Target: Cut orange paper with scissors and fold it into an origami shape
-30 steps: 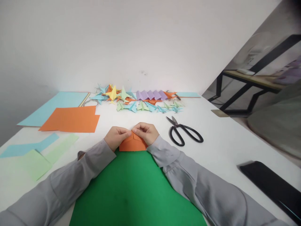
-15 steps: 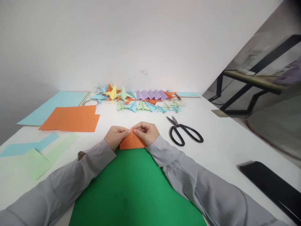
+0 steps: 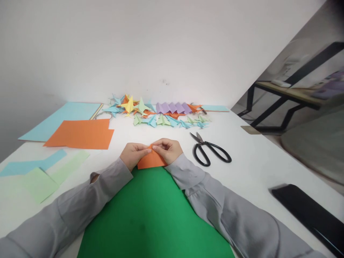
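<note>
Between my hands is a small piece of orange paper (image 3: 151, 160), its top drawn up into a point and its straight lower edge toward me. My left hand (image 3: 133, 155) pinches it near the top from the left, thumb in front. From the right, my right hand (image 3: 169, 148) pinches the same peak, the two thumbs almost meeting. The fingers behind the paper are partly hidden. Under and in front of the paper lies a green sheet (image 3: 154, 211). Black-handled scissors (image 3: 203, 144) rest with blades parted, to the right of my right hand.
Folded paper figures (image 3: 142, 107) and a purple pleated strip (image 3: 173, 108) line the wall. Orange sheets (image 3: 80, 134) overlap a blue sheet (image 3: 64, 113) at left, with blue (image 3: 32, 166) and green offcuts (image 3: 41, 184) nearer. A black object (image 3: 309, 215) lies at right.
Both thumbs have shifted slightly at the peak of the orange paper, and the crease line seen there before no longer shows clearly. The hands keep nearly the same place.
</note>
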A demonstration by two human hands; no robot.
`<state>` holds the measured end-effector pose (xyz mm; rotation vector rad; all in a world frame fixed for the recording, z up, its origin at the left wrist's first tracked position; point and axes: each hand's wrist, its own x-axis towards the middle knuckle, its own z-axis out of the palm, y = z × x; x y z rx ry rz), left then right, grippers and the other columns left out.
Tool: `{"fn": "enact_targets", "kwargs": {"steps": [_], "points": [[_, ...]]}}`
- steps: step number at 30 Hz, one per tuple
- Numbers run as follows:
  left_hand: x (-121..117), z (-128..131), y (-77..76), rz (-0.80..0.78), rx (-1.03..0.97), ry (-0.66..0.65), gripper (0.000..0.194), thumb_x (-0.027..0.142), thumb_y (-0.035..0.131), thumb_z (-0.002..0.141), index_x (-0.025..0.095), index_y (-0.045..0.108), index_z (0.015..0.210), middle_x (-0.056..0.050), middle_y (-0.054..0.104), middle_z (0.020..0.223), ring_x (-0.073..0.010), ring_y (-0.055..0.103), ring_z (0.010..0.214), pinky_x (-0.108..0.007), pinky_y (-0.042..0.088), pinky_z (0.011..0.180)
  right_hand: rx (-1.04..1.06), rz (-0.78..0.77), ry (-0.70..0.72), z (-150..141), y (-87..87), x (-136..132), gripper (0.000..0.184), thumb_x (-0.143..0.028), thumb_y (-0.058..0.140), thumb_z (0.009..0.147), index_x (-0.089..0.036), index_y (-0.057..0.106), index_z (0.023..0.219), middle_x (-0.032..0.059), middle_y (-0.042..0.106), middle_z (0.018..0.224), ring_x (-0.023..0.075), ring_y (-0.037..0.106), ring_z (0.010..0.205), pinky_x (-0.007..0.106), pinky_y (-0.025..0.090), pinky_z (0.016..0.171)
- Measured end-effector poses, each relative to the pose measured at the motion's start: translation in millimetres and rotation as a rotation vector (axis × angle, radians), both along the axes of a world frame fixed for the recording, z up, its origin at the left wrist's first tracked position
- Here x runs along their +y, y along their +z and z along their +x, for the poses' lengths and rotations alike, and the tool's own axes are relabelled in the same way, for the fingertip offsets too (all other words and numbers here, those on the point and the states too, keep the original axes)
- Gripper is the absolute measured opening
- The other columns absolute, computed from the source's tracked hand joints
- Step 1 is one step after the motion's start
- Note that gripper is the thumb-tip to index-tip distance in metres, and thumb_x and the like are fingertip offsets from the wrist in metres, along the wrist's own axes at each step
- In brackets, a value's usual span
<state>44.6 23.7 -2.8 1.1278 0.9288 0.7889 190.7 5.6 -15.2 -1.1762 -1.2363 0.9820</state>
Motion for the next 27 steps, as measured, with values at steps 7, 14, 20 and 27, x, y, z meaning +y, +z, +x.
{"fn": "enact_targets", "kwargs": {"steps": [7, 14, 20, 27], "points": [[-4.2, 3.3, -0.4, 0.075, 0.035, 0.072, 0.032, 0.035, 0.075, 0.051, 0.013, 0.072, 0.074, -0.006, 0.070, 0.066, -0.0214, 0.063, 0.073, -0.029, 0.047, 0.062, -0.013, 0.041, -0.074, -3.4, -4.1, 0.0, 0.015, -0.030, 0.067, 0.059, -0.017, 0.068, 0.066, 0.0026, 0.064, 0.058, 0.0119, 0.051, 0.050, 0.026, 0.039, 0.050], [-4.6, 4.4, 0.3, 0.072, 0.071, 0.133, 0.033, 0.034, 0.076, 0.048, 0.012, 0.072, 0.072, -0.008, 0.071, 0.074, -0.0198, 0.062, 0.067, -0.031, 0.049, 0.061, -0.015, 0.036, -0.078, -4.6, -1.9, -2.0, 0.014, -0.029, 0.067, 0.059, -0.016, 0.068, 0.065, 0.0025, 0.064, 0.056, 0.0111, 0.050, 0.048, 0.026, 0.038, 0.049], [-5.0, 4.5, 1.6, 0.071, 0.079, 0.137, 0.030, 0.032, 0.077, 0.048, 0.012, 0.072, 0.069, -0.006, 0.070, 0.066, -0.0159, 0.060, 0.060, -0.029, 0.048, 0.059, 0.005, 0.050, -0.075, -4.4, -4.3, -1.2, 0.015, -0.029, 0.068, 0.058, -0.016, 0.068, 0.065, 0.0024, 0.064, 0.056, 0.0112, 0.050, 0.049, 0.025, 0.038, 0.049], [-7.6, 5.1, 8.4, -0.009, 0.019, 0.105, 0.032, 0.026, 0.081, 0.038, 0.012, 0.071, 0.065, -0.001, 0.066, 0.052, -0.0148, 0.060, 0.054, -0.027, 0.047, 0.058, -0.019, 0.055, -0.051, -3.3, -7.3, -0.8, 0.015, -0.029, 0.067, 0.061, -0.016, 0.067, 0.068, 0.0026, 0.064, 0.059, 0.0115, 0.050, 0.050, 0.026, 0.039, 0.051]]}}
